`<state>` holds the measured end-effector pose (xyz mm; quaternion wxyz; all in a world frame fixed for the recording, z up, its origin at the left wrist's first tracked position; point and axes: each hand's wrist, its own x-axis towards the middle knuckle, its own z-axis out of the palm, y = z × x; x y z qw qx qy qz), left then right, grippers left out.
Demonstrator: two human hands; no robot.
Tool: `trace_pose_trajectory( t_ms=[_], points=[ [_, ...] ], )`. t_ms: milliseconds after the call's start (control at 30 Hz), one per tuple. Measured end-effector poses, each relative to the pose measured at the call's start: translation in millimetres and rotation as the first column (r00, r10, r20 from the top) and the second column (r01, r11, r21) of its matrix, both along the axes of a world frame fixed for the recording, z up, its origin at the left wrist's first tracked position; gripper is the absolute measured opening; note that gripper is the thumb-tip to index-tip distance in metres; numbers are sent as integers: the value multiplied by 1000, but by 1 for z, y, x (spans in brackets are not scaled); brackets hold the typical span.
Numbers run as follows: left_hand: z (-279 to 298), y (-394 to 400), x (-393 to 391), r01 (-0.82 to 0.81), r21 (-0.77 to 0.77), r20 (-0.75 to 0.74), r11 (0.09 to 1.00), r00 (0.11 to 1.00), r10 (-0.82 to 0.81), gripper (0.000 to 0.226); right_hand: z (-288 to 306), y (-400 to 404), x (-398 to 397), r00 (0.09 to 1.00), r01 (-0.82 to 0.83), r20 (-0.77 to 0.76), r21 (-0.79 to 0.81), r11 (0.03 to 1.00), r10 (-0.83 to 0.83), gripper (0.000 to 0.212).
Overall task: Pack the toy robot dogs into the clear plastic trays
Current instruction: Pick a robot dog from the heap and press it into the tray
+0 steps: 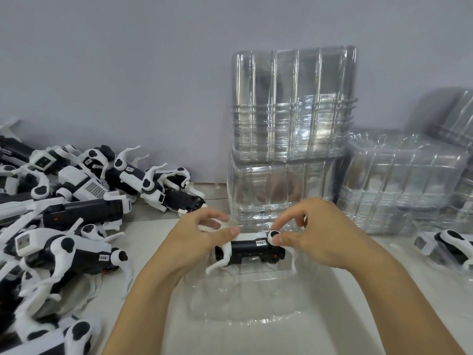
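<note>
Both hands gripped one toy robot dog (249,248) over a clear tray (245,298): left hand (202,234) pinching its body, right hand (309,237) apparently pinching a hip joint.

Small white labels (261,242) on dogs; print too blurred to read.

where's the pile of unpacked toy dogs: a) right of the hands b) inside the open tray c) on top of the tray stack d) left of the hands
d: the pile of dogs lies at the left edge of the table, while both hands hold one dog over the tray.
</note>
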<state>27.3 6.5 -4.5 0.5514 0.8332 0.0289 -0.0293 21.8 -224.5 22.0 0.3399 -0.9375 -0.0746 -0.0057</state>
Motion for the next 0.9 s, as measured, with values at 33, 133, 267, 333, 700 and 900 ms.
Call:
trace_pose_trajectory(
  t_ms=[33,133,267,333,700,900],
  points=[
    [0,0,0,4,-2,-5,1000,1000,-4,27,0,1,0,1000,4,0,5,1000,-4,15],
    [1,1,0,23,6,-15,1000,1000,-23,32,0,1,1,1000,7,-2,10,1000,-7,15],
    [1,1,0,32,5,-7,999,999,-32,35,0,0,1,1000,-9,-5,4,1000,9,14],
    [-1,0,1,22,-26,4,999,1000,-22,31,3,1,0,999,-44,10,19,999,44,11],
    [-10,0,4,10,-102,77,995,997,-2,7,1,20,-2,997,-75,6,-48,996,76,11],
    [-12,-2,5,-46,-122,75,992,996,55,15,2,19,-1,995,-93,-42,-16,996,92,16]
  ],
)
